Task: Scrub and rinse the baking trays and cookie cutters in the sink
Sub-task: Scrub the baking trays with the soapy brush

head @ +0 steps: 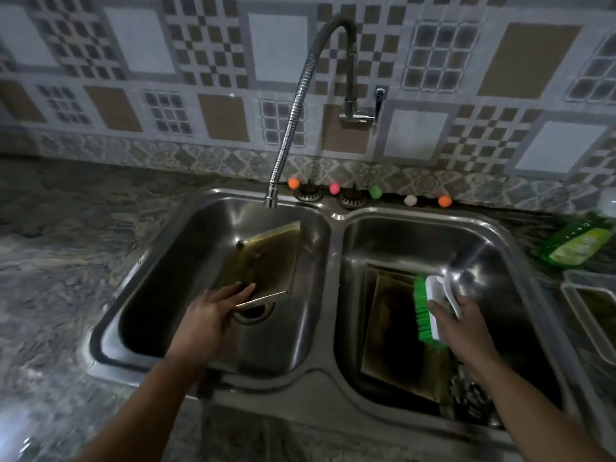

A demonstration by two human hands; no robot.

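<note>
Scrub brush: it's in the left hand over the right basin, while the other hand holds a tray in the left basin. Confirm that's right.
Not quite. The head view shows the scrub brush gripped by the right hand, not the left, over the right basin. The rest stands: the left hand holds the near edge of a tray in the left basin.

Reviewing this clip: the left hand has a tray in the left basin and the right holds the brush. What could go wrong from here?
1. The left hand holds the tray only by its near edge, tilted against the basin; it could slip and bang into the sink.
2. The faucet spout hangs above the tray's far corner; running water might splash off the tilted surface.
3. The right hand holds the brush over stacked trays; scrubbing could shift them.
</note>
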